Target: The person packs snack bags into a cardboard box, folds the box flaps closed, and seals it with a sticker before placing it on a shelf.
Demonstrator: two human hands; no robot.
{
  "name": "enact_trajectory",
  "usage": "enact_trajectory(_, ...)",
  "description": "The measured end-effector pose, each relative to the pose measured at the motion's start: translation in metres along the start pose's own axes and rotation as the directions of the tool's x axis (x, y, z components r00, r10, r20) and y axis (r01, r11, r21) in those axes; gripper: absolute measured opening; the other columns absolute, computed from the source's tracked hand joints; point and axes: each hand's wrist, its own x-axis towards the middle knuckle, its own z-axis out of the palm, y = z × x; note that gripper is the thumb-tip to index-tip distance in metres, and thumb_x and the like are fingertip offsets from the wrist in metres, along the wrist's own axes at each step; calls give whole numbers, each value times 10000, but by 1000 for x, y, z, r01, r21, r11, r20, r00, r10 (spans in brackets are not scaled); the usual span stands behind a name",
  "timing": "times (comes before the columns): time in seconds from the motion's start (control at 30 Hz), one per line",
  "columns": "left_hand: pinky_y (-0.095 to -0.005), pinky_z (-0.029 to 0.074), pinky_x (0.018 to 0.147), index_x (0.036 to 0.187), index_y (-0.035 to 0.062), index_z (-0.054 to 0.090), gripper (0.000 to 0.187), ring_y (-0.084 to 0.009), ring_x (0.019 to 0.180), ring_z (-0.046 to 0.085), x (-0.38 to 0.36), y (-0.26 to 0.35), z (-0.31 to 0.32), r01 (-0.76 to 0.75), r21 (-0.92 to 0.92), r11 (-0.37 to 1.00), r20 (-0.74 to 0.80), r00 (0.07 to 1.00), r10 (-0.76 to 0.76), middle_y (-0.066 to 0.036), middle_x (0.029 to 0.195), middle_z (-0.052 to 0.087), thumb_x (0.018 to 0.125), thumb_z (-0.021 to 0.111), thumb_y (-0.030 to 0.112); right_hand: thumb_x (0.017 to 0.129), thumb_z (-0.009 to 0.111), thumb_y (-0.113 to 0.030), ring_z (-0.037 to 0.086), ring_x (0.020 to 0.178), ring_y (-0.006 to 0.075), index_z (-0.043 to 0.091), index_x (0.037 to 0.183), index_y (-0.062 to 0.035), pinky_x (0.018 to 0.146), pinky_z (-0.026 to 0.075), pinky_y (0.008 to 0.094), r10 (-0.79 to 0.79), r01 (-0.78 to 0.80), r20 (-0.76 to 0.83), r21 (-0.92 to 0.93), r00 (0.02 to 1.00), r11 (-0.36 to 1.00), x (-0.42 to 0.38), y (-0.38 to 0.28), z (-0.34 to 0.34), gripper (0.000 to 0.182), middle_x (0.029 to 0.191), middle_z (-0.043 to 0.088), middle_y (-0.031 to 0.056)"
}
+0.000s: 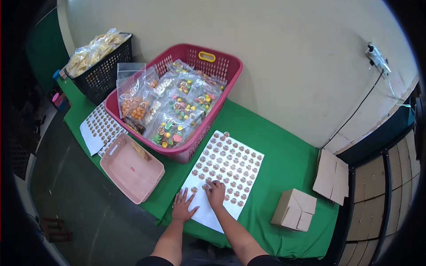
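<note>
A white sheet with rows of round brown printed stickers lies on the green-covered table in front of me. My left hand rests flat on the sheet's lower left edge, fingers spread. To its right, my right hand has its fingertips pinched together on a round sticker near the end of the rows. The lower part of the sheet, near my wrists, shows bare white. My right fingers partly hide the sticker they are on.
A maroon basket holds clear bags of colourful sweets. Left of it stand a black basket with bagged snacks, more sticker sheets and a pink tray. Cardboard boxes sit on the green cloth at right.
</note>
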Motion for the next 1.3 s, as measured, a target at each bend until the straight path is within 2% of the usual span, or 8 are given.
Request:
enact_trajectory(0.07, -466, 151, 1110, 1371, 278, 396, 638, -319, 1380, 154, 2, 0, -1, 13, -10, 1000, -17, 1000, -13, -85, 1500, 190, 815, 537, 557, 654, 762, -133, 492, 826, 240, 701, 823, -66, 751, 408, 359, 34, -33, -132, 9, 991, 999, -5, -3, 11, 192, 840, 562, 57)
enact_trajectory(0.23, -478, 163, 1103, 1350, 241, 439, 634, -332, 1373, 173, 3, -4, -2, -9, -62, 998, -35, 999, 7, -106, 1491, 213, 802, 566, 535, 675, 749, -128, 483, 830, 242, 690, 791, -66, 754, 404, 352, 75, -71, -121, 41, 990, 997, -6, -4, 14, 144, 851, 559, 54)
enact_trajectory(0.33, -480, 168, 1102, 1348, 239, 441, 635, -331, 1373, 172, 3, -5, -4, -9, -101, 995, -44, 999, 4, -106, 1489, 217, 799, 573, 527, 704, 729, -138, 483, 856, 255, 673, 801, -74, 779, 396, 365, 55, -55, -90, 0, 994, 998, -11, 0, 20, 129, 887, 559, 62)
enact_trajectory(0.53, -469, 175, 1103, 1345, 247, 439, 623, -324, 1376, 172, 0, -10, -3, 7, -173, 985, -56, 998, -17, -97, 1488, 224, 798, 582, 508, 714, 721, -122, 487, 888, 272, 648, 821, -72, 812, 387, 379, 141, -139, -77, 23, 987, 990, -6, -10, 22, 139, 930, 562, 86)
enact_trajectory(0.73, -464, 177, 1104, 1342, 247, 442, 608, -319, 1378, 168, 0, -13, -2, 1, -200, 980, -55, 998, -13, -94, 1493, 211, 803, 588, 488, 701, 727, -103, 487, 874, 271, 644, 806, -69, 789, 391, 375, 93, -94, -93, -6, 991, 996, -5, -7, 27, 139, 907, 563, 89)
enact_trajectory(1.07, -455, 171, 1110, 1365, 248, 402, 610, -302, 1382, 154, -1, -13, -3, -10, -162, 987, -67, 998, 0, -85, 1498, 190, 826, 553, 492, 684, 730, -92, 487, 845, 269, 665, 804, -92, 779, 393, 375, 120, -119, -48, 15, 992, 993, -4, -5, 25, 137, 888, 561, 68)
enact_trajectory(1.13, -456, 169, 1111, 1364, 247, 403, 611, -302, 1381, 153, -2, -13, -3, -6, -157, 988, -77, 997, -6, -85, 1498, 188, 825, 555, 491, 686, 728, -94, 489, 850, 263, 666, 802, -95, 776, 395, 377, 87, -87, -60, -3, 994, 996, -5, -5, 26, 131, 888, 562, 65)
enact_trajectory(1.3, -455, 152, 1117, 1364, 254, 401, 611, -295, 1386, 132, -1, -11, -3, 10, -142, 990, -47, 999, -17, -78, 1503, 169, 824, 551, 498, 677, 736, -113, 503, 864, 259, 663, 778, -74, 768, 400, 366, 138, -138, -12, -58, 990, 989, 0, -2, 25, 131, 877, 570, 81)
